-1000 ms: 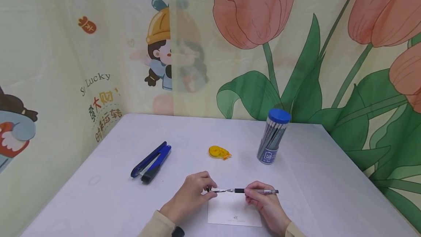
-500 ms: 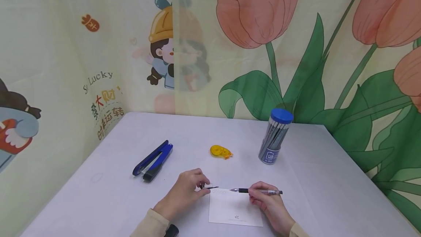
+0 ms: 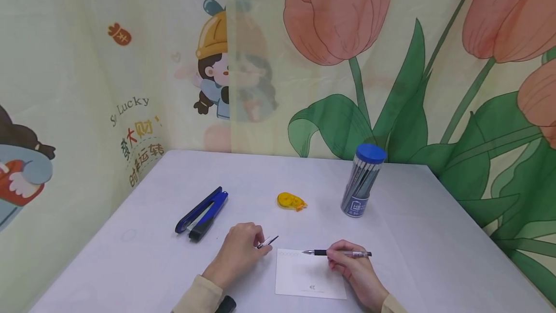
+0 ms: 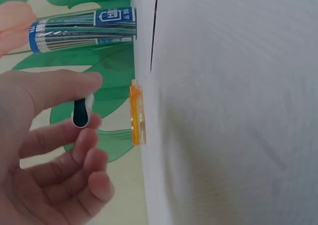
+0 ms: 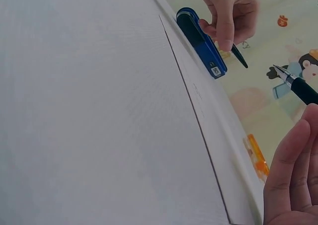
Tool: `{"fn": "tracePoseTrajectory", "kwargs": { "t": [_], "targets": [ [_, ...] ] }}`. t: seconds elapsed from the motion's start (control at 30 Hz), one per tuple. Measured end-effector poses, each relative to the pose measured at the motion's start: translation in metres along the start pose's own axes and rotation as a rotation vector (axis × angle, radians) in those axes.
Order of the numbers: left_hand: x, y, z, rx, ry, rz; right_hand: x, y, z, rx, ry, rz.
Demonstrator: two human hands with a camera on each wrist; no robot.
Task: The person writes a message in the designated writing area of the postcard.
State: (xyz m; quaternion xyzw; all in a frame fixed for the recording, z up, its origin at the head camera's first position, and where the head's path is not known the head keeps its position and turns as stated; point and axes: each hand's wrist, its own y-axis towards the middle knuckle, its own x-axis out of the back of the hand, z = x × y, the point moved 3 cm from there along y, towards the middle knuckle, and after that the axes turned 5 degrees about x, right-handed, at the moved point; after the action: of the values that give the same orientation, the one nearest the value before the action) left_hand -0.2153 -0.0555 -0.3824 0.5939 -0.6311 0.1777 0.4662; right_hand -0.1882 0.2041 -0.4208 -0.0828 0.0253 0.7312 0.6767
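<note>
In the head view my right hand (image 3: 353, 267) holds a gel pen (image 3: 320, 252) with a black grip, its metal tip pointing left over the top part of a white card (image 3: 310, 274). Left of the card, my left hand (image 3: 241, 250) pinches a clear pen cap with a dark clip (image 3: 268, 242) between thumb and fingers. From the left wrist, the end of that cap (image 4: 81, 113) shows below the thumb. The bare pen tip (image 5: 285, 73) is seen in the right wrist view, apart from the cap. Small print marks the card's lower part.
A blue stapler (image 3: 201, 214) lies at the left of the white table (image 3: 143, 255). Behind the card sits a yellow correction tape (image 3: 291, 201). A blue-lidded tub of pencils (image 3: 362, 182) stands at the back right, before a printed curtain (image 3: 260, 62).
The pen cap has come off the pen tip. My left hand has moved left with the cap, which now tilts upward. My right hand stays nearly in place with the pen.
</note>
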Motion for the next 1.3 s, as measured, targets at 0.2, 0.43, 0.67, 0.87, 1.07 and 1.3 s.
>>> {"fn": "tracePoseTrajectory", "kwargs": {
  "t": [0.2,0.43,0.67,0.87,1.07,1.3],
  "targets": [
    [-0.001,0.001,0.005,0.094,0.047,-0.002,-0.001,0.000,0.000,0.011,0.002,0.011],
    [-0.001,0.003,0.008,0.170,0.107,-0.063,0.000,0.001,0.000,0.012,-0.005,0.011],
    [-0.001,0.004,0.013,0.228,0.146,-0.107,0.001,0.000,-0.001,0.006,-0.009,0.007],
    [-0.003,0.004,0.016,0.257,0.169,-0.119,0.002,0.000,-0.002,-0.001,-0.006,0.007],
    [-0.003,0.005,0.018,0.282,0.173,-0.113,0.002,0.001,-0.002,-0.007,-0.012,0.004],
    [-0.003,0.004,0.018,0.305,0.184,-0.101,0.001,0.001,-0.001,-0.010,-0.020,-0.003]
  ]
}}
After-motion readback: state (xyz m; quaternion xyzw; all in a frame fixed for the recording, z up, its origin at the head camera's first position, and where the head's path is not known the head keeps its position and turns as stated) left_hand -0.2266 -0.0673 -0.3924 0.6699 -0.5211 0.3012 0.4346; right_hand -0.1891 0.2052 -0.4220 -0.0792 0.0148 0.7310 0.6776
